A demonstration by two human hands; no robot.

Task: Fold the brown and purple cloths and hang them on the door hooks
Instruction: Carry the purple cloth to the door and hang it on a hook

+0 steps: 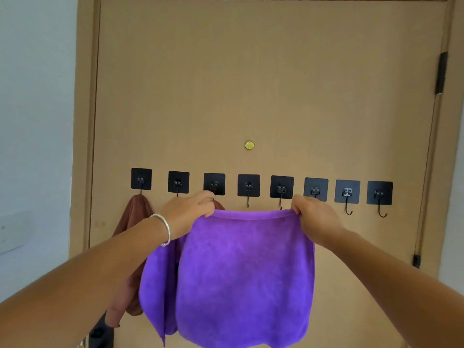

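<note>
A folded purple cloth (246, 272) hangs in front of the door, held by its top edge just below the row of black hooks (248, 185). My left hand (189, 209) grips the cloth's top left corner under the third hook. My right hand (313, 214) grips the top right corner under the sixth hook. A brown cloth (134, 214) hangs from the leftmost hook and reaches behind my left hand; my left arm and the purple cloth cover much of it.
The tan door (251, 84) fills the view, with a small brass disc (249, 145) above the hooks. Bare hooks (347, 197) hang at the right. A pale wall (32, 121) lies left, and hinges (441, 72) sit on the right edge.
</note>
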